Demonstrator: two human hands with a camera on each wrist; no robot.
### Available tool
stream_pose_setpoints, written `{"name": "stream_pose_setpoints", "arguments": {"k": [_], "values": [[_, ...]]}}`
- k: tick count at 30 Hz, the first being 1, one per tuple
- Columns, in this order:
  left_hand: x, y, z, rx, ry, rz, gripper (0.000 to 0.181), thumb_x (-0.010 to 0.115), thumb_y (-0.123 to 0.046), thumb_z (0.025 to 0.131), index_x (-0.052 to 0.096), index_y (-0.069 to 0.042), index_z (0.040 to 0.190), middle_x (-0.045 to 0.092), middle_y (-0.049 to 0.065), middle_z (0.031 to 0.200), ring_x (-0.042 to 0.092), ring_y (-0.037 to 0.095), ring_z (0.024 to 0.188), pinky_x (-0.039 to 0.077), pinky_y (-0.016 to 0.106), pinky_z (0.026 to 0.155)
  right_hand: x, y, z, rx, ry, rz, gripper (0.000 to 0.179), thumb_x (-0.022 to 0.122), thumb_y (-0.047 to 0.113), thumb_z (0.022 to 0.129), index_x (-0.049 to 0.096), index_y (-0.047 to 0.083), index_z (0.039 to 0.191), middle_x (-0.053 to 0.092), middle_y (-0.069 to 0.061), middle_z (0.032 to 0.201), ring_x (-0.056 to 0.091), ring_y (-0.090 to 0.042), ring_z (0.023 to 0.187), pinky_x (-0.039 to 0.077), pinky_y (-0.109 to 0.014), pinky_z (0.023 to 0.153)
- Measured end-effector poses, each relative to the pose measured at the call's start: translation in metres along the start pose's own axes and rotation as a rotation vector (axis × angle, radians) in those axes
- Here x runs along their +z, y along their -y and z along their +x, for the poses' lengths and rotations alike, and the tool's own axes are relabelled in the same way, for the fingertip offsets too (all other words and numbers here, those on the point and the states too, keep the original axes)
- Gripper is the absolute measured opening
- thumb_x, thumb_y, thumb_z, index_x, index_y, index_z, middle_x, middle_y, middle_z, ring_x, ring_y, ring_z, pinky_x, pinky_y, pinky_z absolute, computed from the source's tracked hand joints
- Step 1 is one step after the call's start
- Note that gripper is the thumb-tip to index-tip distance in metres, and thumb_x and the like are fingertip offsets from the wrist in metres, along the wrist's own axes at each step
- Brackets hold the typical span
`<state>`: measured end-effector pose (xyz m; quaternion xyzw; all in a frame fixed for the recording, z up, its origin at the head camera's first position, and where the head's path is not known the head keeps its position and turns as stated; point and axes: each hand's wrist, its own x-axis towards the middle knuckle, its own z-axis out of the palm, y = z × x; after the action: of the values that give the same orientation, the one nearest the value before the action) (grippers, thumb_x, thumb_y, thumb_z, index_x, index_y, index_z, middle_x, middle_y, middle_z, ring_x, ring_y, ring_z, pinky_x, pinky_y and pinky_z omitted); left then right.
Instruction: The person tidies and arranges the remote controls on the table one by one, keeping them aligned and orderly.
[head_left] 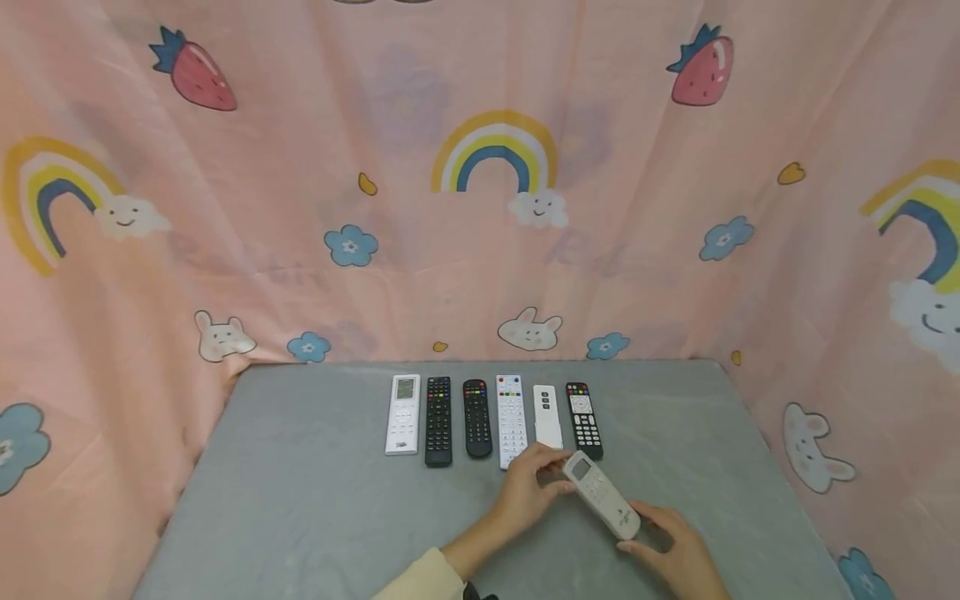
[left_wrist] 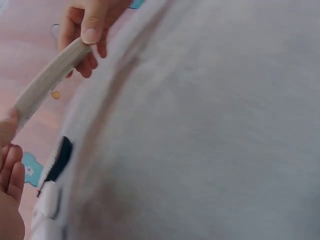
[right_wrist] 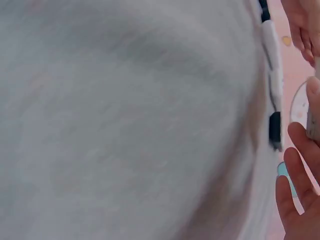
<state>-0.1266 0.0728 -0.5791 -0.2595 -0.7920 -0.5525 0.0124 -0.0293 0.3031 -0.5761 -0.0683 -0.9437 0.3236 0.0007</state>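
A cream remote control [head_left: 602, 496] with a small grey screen is held tilted between two hands, its screen end toward the upper left. My left hand [head_left: 528, 486] pinches the screen end between thumb and fingers. At the lower end, my right hand [head_left: 670, 550] grips the remote with thumb and fingertips. The left wrist view shows the cream remote [left_wrist: 47, 80] edge-on, raised over the grey table, with the right hand [left_wrist: 95, 30] on its upper end. In the right wrist view only a sliver of the remote shows beside the right hand [right_wrist: 302, 180].
Along the back of the grey table [head_left: 315, 500] stands a row of several remotes: white with a screen [head_left: 403, 414], long black [head_left: 438, 421], shorter black [head_left: 477, 418], white with many buttons [head_left: 511, 417], small white [head_left: 547, 415], black with white keys [head_left: 584, 421]. A pink patterned curtain [head_left: 405, 292] surrounds it.
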Motion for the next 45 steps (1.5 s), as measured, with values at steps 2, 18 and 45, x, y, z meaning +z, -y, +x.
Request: {"name": "stream_pose_setpoints", "arguments": {"k": [2,18,45], "values": [[0.0,-0.004,0.01,0.01,-0.025,-0.026,0.044,0.08,-0.018,0.079,0.069,-0.01,0.12,0.068,0.001,0.099,0.062,-0.001,0.087,0.055,0.014,0.079,-0.001,0.005,0.002,0.008,-0.036,0.05,0.066,0.088,0.037,0.068,0.067,0.014,0.126,0.07,-0.003,0.112,0.063,-0.011,0.095,0.054,-0.027,0.081],[0.011,-0.018,0.069,0.027,-0.012,-0.004,0.038,0.075,-0.023,0.087,0.069,-0.009,0.122,0.069,0.003,0.095,0.058,-0.004,0.081,0.051,0.01,0.07,-0.01,0.017,0.027,-0.135,-0.242,0.034,0.067,0.089,0.023,0.069,0.064,0.004,0.128,0.072,-0.015,0.111,0.061,-0.008,0.088,0.057,-0.029,0.074],[0.002,-0.003,0.131,0.042,0.366,0.297,0.068,0.079,-0.036,0.082,0.053,-0.013,0.14,0.063,0.002,0.132,0.06,0.017,0.121,0.048,0.024,0.102,-0.036,0.006,0.094,-0.138,0.03,0.043,0.092,0.085,0.034,0.074,0.04,0.003,0.149,0.064,-0.003,0.088,0.056,-0.005,0.077,0.047,-0.022,0.067]]}}
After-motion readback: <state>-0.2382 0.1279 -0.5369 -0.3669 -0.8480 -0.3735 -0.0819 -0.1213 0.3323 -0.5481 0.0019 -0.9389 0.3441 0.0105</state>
